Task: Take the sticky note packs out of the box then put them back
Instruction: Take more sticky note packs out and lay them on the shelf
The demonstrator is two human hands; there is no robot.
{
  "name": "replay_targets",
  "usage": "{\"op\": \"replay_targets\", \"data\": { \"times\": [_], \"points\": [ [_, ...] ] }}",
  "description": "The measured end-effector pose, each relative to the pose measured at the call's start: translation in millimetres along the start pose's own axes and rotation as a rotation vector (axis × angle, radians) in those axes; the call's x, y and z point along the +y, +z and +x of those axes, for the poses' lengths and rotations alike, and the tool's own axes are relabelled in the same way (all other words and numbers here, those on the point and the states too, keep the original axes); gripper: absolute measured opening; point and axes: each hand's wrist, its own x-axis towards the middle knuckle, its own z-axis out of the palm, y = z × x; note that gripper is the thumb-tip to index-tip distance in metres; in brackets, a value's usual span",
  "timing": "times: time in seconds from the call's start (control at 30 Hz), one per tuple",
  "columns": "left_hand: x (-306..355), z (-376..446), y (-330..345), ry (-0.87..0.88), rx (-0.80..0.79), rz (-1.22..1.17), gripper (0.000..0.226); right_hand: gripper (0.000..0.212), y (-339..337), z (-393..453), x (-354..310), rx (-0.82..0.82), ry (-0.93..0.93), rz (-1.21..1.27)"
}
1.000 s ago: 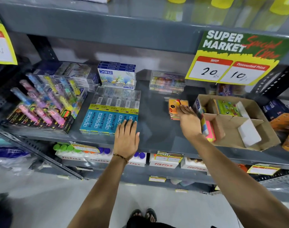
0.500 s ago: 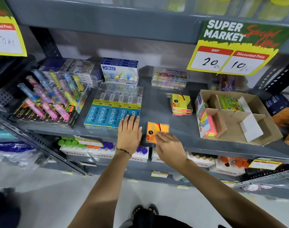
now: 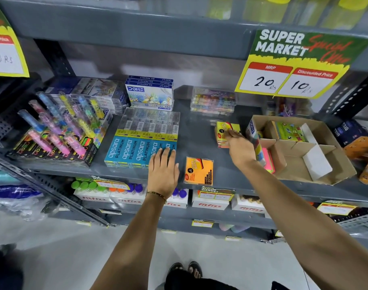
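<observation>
The right hand (image 3: 239, 148) reaches to the small stack of sticky note packs (image 3: 226, 132) on the shelf (image 3: 199, 130), its fingers (image 3: 229, 133) laid over the top yellow pack. Whether they have closed on it I cannot tell; they look loosely curled. Just to the right of that hand sits the cardboard box (image 3: 325, 130), open, with pink and yellow packs (image 3: 266, 159) standing at its near wall and a green pack (image 3: 289, 131) at the back; the middle is bare. Nearer the shelf edge lies one orange pack (image 3: 198, 171), apart from the stack. The left hand (image 3: 163, 167) rests flat and empty beside it, probably as a brace.
</observation>
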Motion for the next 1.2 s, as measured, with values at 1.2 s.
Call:
{"op": "replay_targets", "data": {
  "times": [1.2],
  "points": [
    [2,0,-7,-0.026,-0.079,-0.02,0.043,0.071,-3,-3,4,0.142,-0.003,0.008]
  ]
}}
